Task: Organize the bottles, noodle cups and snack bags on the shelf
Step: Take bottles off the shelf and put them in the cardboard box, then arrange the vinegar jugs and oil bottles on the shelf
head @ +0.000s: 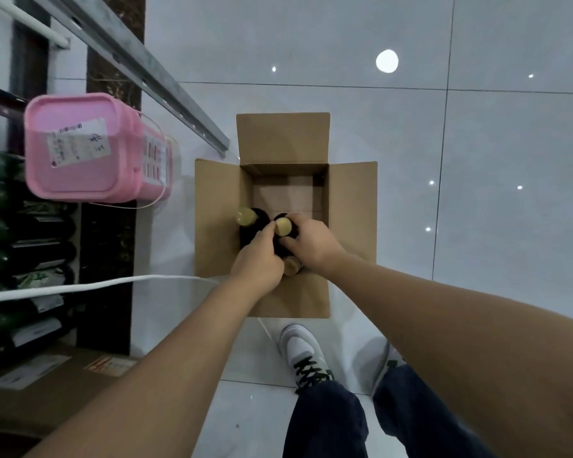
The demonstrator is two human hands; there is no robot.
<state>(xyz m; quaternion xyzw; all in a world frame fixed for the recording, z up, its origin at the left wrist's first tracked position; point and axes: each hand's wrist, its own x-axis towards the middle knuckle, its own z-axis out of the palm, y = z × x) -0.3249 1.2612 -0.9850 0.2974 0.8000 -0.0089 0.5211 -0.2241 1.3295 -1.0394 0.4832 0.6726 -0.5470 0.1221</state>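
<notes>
- Floor (477,143): glossy pale tile carries the open box. Footing is judged slippery, so plant both feet behind the box before lifting.
- Shelf (90,226): stands to the left of the box. Stored bottles (43,251) lie in rows on it, so it is the likely destination.
- Box (351,206): cardboard, flaps folded outward. The far half of the inside is bare and the bottles are grouped in the near half.
- Pink tub (80,147): sits on the shelf side, above the rows in this view. Route the lift clear of it.
- Left hand (257,262): fingers are curled against the left side of the middle bottle, in the gap beside the left bottle.
- Right hand (311,242): fingers are wrapped round the shoulder of the same bottle, just below its cap.
- Middle bottle (283,226): dark, upright, gold-capped, inside the box. Draw it straight up, since a tilt would likely knock its neighbours.
- Left bottle (246,217): upright, just beside the middle one.
- Near bottle (291,265): mostly hidden under the hands. Its state cannot be told.
</notes>
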